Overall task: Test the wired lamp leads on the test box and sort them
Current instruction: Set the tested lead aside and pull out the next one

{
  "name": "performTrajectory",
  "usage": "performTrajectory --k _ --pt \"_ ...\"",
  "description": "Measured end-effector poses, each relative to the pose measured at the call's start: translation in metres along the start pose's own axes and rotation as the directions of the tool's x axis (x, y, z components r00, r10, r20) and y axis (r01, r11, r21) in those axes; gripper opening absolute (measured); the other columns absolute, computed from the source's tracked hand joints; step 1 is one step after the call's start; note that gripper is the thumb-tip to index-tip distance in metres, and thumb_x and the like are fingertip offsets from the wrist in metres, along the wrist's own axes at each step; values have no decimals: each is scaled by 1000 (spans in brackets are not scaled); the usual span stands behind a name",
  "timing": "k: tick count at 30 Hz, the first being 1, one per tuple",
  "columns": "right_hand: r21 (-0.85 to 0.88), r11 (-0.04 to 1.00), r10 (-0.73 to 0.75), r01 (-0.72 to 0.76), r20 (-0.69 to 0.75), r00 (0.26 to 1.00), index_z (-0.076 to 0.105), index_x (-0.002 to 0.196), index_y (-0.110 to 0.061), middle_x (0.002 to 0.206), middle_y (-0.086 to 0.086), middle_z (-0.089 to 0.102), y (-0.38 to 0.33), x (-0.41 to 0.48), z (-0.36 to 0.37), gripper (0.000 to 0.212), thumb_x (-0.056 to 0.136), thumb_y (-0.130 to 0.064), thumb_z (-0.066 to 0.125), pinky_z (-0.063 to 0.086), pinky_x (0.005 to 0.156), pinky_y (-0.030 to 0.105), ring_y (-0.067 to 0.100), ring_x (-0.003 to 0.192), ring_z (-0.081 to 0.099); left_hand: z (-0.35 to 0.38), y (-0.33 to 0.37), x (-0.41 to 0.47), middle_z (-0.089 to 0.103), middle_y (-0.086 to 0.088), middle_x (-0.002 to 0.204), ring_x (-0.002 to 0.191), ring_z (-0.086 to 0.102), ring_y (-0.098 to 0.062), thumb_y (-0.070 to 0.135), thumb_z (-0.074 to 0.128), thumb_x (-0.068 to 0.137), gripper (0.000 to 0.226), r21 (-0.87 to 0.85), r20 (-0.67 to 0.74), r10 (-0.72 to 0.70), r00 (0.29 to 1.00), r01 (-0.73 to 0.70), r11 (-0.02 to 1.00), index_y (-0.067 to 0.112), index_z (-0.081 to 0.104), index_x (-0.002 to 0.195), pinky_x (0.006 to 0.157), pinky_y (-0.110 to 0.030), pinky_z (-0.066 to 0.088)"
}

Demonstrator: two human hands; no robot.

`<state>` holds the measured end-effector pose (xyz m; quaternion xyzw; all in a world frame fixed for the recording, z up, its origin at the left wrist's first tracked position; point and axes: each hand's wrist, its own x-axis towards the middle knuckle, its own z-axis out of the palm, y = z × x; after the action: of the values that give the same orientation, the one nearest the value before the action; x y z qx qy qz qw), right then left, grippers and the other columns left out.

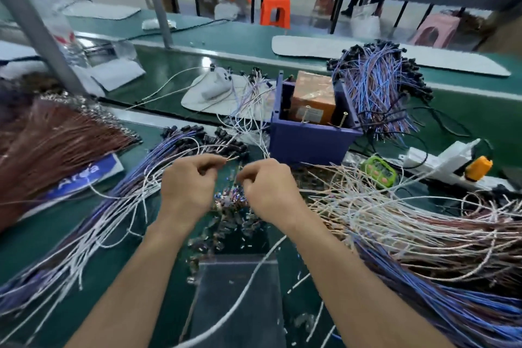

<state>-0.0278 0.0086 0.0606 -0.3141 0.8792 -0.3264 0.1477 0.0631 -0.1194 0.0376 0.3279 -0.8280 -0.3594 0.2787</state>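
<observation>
Left hand [186,185], right hand [268,191]: fingers curled, each pinching a thin lamp lead [229,159] end, just near of test box [306,140]. Not yet on box. Banded bundle [378,87] far right. Loose piles left [93,215] and right [409,215] on surface [34,248]. Judged mid-task, much left.

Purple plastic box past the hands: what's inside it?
Inside the purple plastic box sits an orange block with a pale label, and two brass pins stand near the front wall. The walls hide the floor and the block's base.
</observation>
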Motion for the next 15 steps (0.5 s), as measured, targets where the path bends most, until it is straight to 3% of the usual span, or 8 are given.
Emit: performTrajectory --k 2,4,5,7,9,12,14,15 --pt "-30 999 -9 12 83 997 72 126 -25 121 1 74 -6 12 14 46 87 -3 62 56 87 28 21 102 70 -11 -14 1 79 11 97 62 62 7 12 73 90 28 107 -72 -2 997 9 994 33 80 107 61 -3 42" --pt "-101 992 -55 73 175 983 55 147 -25 140 4 61 -12 23 26 72 82 6 63 50 91 27 25 120 62 -17 -27 2 73 3 123 101 69 -10 11 74 89 38 214 -107 31 994 -7 977 27 74 123 95 -20 50" --pt "-129 985 -84 111 194 977 47 152 -24 151 4 50 -14 29 30 80 81 9 62 45 104 29 24 135 51 -18 -34 3 66 -1 136 124 61 -19 12 75 88 46 272 -97 37 995 -9 962 22 69 133 112 -30 42" --pt "-179 974 -103 140 199 974 35 158 -22 164 2 31 -17 40 37 88 81 12 61 27 122 33 22 150 28 -18 -44 3 52 -4 153 145 42 -23 18 75 90 62 337 -50 9 999 8 941 17 54 147 125 -37 26" --pt "-243 959 -110 147 156 982 37 155 -20 158 2 36 -19 51 42 85 81 13 60 32 120 39 24 145 34 -14 -52 3 47 -4 157 149 37 -21 23 72 92 64 327 -11 -20 1000 22 945 18 48 152 127 -38 23" --pt "-308 933 -189 187 24 982 52 130 -16 125 5 49 -19 62 48 60 79 15 57 49 91 43 30 112 54 -8 -60 2 51 -2 154 146 40 -20 29 67 95 58 327 -4 -26 1000 26 945 19 51 150 125 -41 26" --pt "-373 908 -218 190 -33 975 58 112 -15 113 4 48 -19 65 51 42 80 13 59 46 80 40 30 103 55 -7 -62 3 55 0 150 142 45 -19 29 67 95 55 322 -16 -21 1000 25 947 21 53 148 123 -42 30" --pt "-422 887 -229 188 -48 972 61 103 -15 111 3 48 -18 66 52 32 82 10 60 45 84 38 28 106 53 -7 -63 3 56 1 149 140 46 -19 29 67 95 54 312 -22 -16 1000 22 950 22 54 148 122 -42 31"
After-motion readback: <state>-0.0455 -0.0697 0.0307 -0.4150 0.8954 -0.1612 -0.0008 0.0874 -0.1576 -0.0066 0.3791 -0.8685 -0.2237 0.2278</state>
